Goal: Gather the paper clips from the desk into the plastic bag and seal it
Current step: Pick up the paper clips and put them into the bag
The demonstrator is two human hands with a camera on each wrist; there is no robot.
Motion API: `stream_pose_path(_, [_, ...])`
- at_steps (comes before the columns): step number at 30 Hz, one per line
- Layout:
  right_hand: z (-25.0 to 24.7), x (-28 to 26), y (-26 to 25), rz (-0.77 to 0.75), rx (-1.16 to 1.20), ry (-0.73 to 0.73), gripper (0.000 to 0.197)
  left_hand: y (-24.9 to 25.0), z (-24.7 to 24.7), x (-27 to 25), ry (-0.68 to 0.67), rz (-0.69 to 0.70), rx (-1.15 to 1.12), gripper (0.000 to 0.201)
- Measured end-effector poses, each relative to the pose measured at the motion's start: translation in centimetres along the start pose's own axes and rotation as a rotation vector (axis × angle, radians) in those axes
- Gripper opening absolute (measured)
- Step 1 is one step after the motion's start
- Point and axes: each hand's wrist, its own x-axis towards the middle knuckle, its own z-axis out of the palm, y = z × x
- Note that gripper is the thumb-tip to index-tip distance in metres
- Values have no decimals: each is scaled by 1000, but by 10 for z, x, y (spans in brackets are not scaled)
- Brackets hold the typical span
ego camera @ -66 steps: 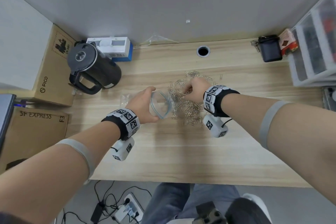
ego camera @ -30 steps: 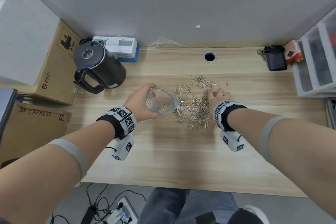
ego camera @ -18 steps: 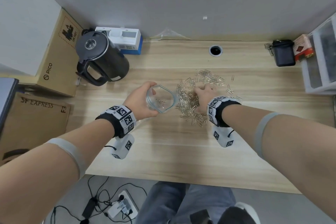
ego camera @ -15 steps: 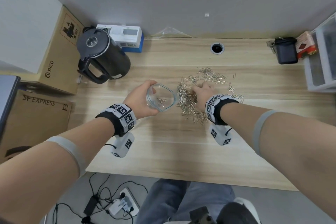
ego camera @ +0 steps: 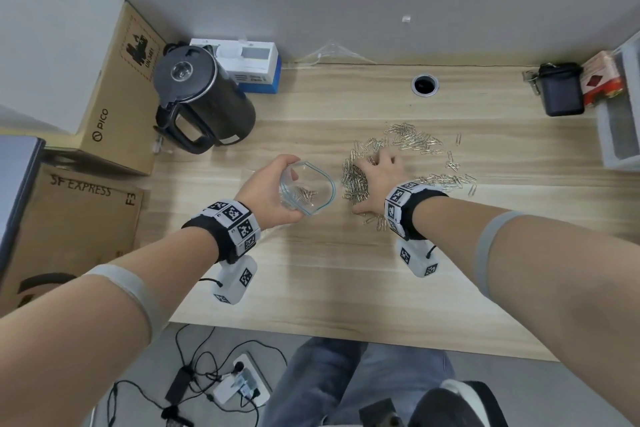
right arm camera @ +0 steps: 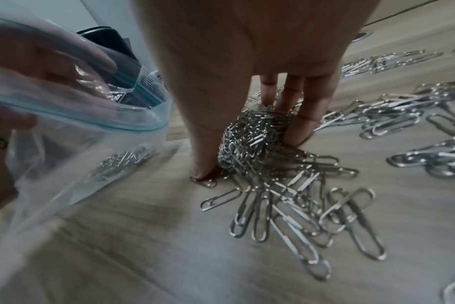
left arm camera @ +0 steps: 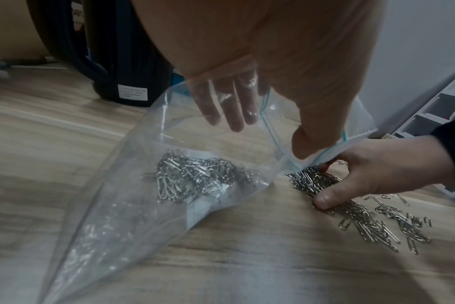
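Observation:
My left hand [ego camera: 273, 191] holds a clear zip bag [ego camera: 308, 189] by its rim, mouth spread wide toward the right. A small heap of silver clips lies inside the bag [left arm camera: 195, 181]. Just right of the mouth, my right hand [ego camera: 375, 180] is on the desk, thumb and fingers curled round a dense clump of paper clips [right arm camera: 252, 135]. More loose clips [ego camera: 412, 140] lie scattered behind and to the right of that hand, and some near the wrist [right arm camera: 299, 216]. The bag's blue-green zip strip [right arm camera: 91, 115] is apart.
A black kettle [ego camera: 201, 97] stands at the back left beside cardboard boxes [ego camera: 117, 94]. A cable hole [ego camera: 424, 84], a black case [ego camera: 561, 90] and white drawers [ego camera: 620, 121] are along the back and right. The desk's front edge [ego camera: 346, 340] is near my lap.
My right hand swept from the right side of the pile leftward and closed round a clump of clips next to the bag mouth. The left hand kept holding the bag.

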Motion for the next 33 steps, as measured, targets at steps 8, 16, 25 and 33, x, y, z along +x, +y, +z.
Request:
stream_pose_path(8, [2, 4, -2, -37, 49, 48, 73, -2, 3, 0, -3, 4, -11, 95])
stream_pose_path(16, [1, 5, -11, -121, -5, 16, 99, -6, 5, -1, 3, 12, -15, 95])
stream_pose_path(25, [2, 11, -11, -210, 22, -13, 43, -2, 8, -3, 7, -2, -20, 93])
stream_pose_path(33, [-1, 3, 4, -172, 153, 36, 22, 3, 8, -4, 0, -8, -13, 92])
